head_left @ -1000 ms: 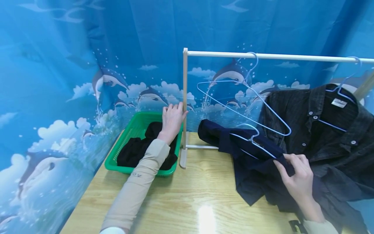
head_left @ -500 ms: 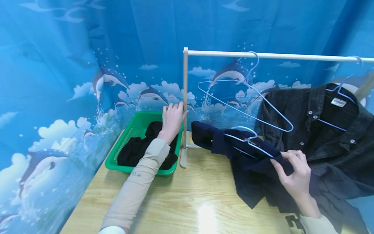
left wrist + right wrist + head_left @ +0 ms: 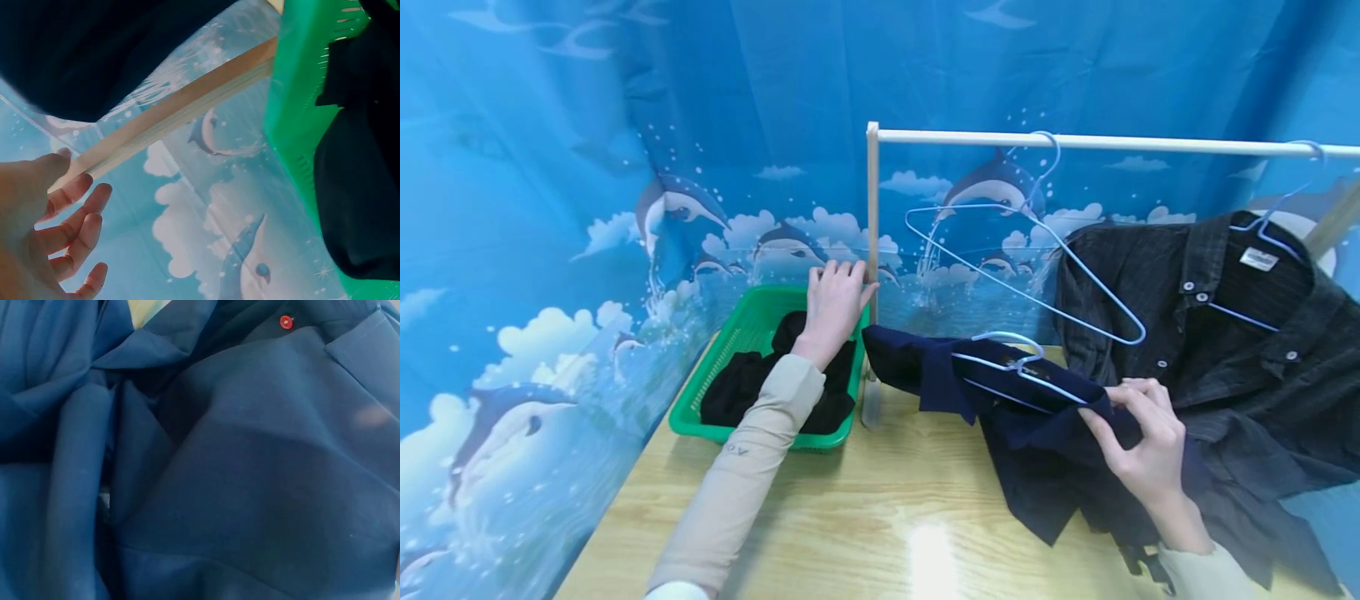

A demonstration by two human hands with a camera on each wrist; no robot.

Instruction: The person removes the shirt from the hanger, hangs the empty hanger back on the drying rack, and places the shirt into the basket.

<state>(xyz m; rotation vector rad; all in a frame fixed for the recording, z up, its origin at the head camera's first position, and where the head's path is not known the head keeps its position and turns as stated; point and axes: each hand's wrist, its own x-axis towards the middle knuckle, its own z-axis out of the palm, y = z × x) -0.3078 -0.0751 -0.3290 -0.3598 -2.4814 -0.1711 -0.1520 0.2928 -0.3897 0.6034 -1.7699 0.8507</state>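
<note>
In the head view my left hand (image 3: 833,300) is at the wooden upright (image 3: 873,192) of a clothes rack, above the green basket. Thumb and index finger lie on either side of the upright (image 3: 181,103) in the left wrist view; the other fingers are loosely bent. My right hand (image 3: 1150,446) pinches the shoulder of a navy shirt (image 3: 1037,475) against a pale blue wire hanger (image 3: 1028,338) inside its collar. The shirt is tilted, its other end near the upright. Navy cloth (image 3: 262,469) and a red button (image 3: 286,322) fill the right wrist view, hiding the hand.
The green basket (image 3: 681,429) holds dark clothes (image 3: 737,390). From the rack's white bar (image 3: 955,137) hang a bare wire hanger (image 3: 1057,154) and a black denim shirt (image 3: 1285,333) at right. A dolphin-print curtain (image 3: 550,208) closes off the back; the wooden table (image 3: 827,517) lies below.
The navy shirt and its hanger have moved left and slightly down with my right hand, the shirt's end now reaching the upright. My left hand has stayed at the upright, shifting slightly left.
</note>
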